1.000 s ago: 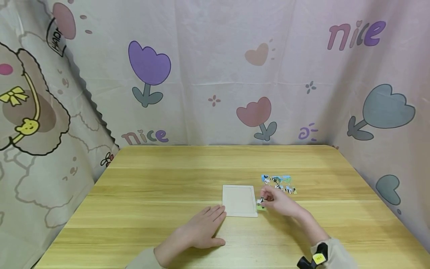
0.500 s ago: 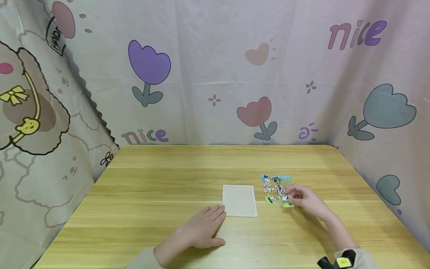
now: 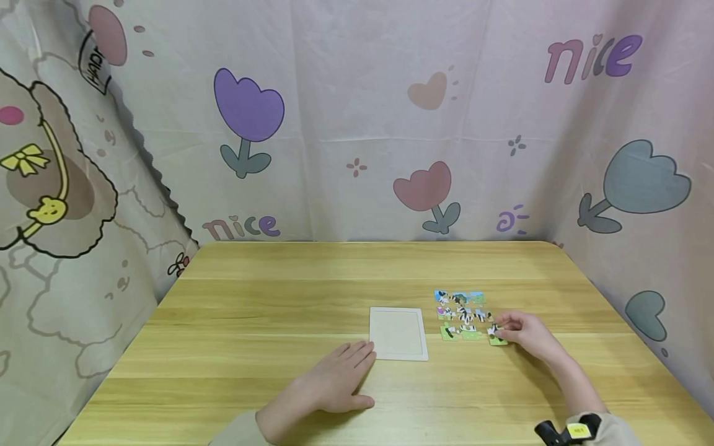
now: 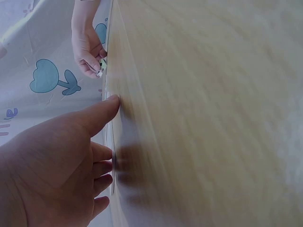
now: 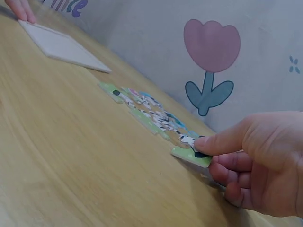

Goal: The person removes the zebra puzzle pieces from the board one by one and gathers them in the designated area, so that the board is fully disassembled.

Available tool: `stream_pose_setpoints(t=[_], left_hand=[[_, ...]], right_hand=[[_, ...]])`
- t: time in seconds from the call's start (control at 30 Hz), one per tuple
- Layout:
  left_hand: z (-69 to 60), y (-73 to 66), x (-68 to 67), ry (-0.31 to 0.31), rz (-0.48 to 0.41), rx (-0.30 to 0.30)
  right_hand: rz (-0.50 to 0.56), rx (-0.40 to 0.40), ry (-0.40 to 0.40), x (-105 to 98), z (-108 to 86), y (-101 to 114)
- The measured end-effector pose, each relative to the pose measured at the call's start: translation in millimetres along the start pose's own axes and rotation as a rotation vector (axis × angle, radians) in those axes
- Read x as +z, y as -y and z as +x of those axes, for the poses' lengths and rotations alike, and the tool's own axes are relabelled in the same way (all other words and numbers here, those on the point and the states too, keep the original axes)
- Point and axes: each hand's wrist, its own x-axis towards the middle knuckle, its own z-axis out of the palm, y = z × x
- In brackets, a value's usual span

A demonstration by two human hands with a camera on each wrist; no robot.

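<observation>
My right hand (image 3: 527,336) pinches a green-edged puzzle piece (image 5: 191,154) between thumb and fingers, its near edge tilted a little off the table in the right wrist view. Left of that piece lie several other puzzle pieces (image 3: 465,316) with zebra-like black and white, green and blue print, in rough rows with small gaps. A pale puzzle frame (image 3: 398,333) with a bare inside lies further left. Against its lower left edge rest the straight fingertips of my left hand (image 3: 340,379), palm down, thumb spread apart.
The wooden table (image 3: 268,310) carries the frame and pieces, and its far edge meets a printed curtain (image 3: 346,118). More curtain hangs along the left and right sides. A black strap with a yellow label (image 3: 578,430) sits at my right wrist.
My right hand first set down a piece beside the frame's right edge, then moved right to the bottom-right piece. That piece has shifted right, away from its row. My left hand stayed put.
</observation>
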Motion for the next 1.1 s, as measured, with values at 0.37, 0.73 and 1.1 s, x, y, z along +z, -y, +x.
stream_pose_setpoints(t=[0.37, 0.73, 1.1], left_hand=[[0.4, 1.7, 0.5, -0.008, -0.001, 0.005], [0.9, 1.2, 1.1, -0.019, 0.014, 0.004], [1.6, 1.4, 4.1, -0.020, 0.013, 0.002]], right_hand=[[-0.204, -0.006, -0.061, 7.1, 3.2, 4.9], [-0.258, -0.003, -0.063, 7.3, 3.6, 8.8], [-0.261, -0.002, -0.074, 8.3, 1.7, 7.6]])
